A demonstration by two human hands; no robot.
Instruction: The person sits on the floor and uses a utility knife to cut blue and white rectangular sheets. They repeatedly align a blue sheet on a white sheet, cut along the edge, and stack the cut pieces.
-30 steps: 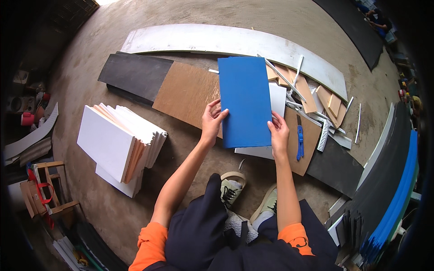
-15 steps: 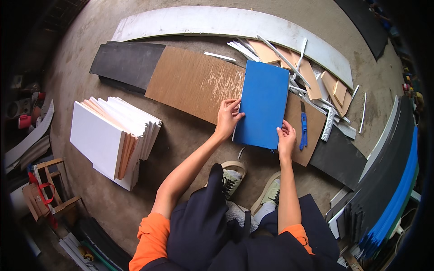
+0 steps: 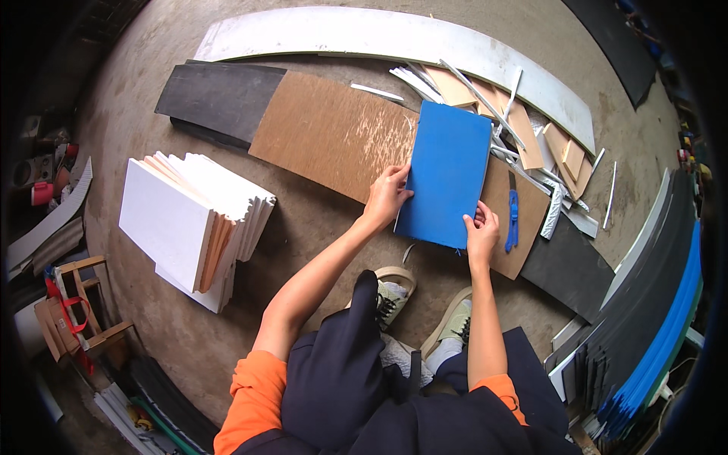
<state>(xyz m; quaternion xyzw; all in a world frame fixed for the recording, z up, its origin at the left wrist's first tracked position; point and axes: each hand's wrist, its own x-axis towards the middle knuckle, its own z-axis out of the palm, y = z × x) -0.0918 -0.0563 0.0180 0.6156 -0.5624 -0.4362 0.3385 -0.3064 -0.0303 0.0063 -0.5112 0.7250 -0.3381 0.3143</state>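
Note:
A rectangular blue board [image 3: 446, 174] is held between my two hands over a scuffed brown board [image 3: 326, 125]. My left hand [image 3: 389, 197] closes on its left edge, thumb on the blue face and some fingers hidden from sight. Lower down, my right hand [image 3: 482, 233] pinches the right edge near the bottom corner. A blue utility knife [image 3: 513, 220] lies on the brown board just right of my right hand. Whether the blue board rests on the brown one or is lifted off it, I cannot tell.
An uneven stack of white and pinkish boards [image 3: 201, 220] stands to the left. Offcuts [image 3: 523, 136] lie heaped beyond the blue board. A long white board [image 3: 364, 34] spans the far side. Black and blue sheets [image 3: 660, 303] lean at right; a wooden frame [image 3: 87, 303] is at left.
The whole view has shifted slightly. Both hands keep the same grip on the blue board, and its place over the brown board is nearly unchanged.

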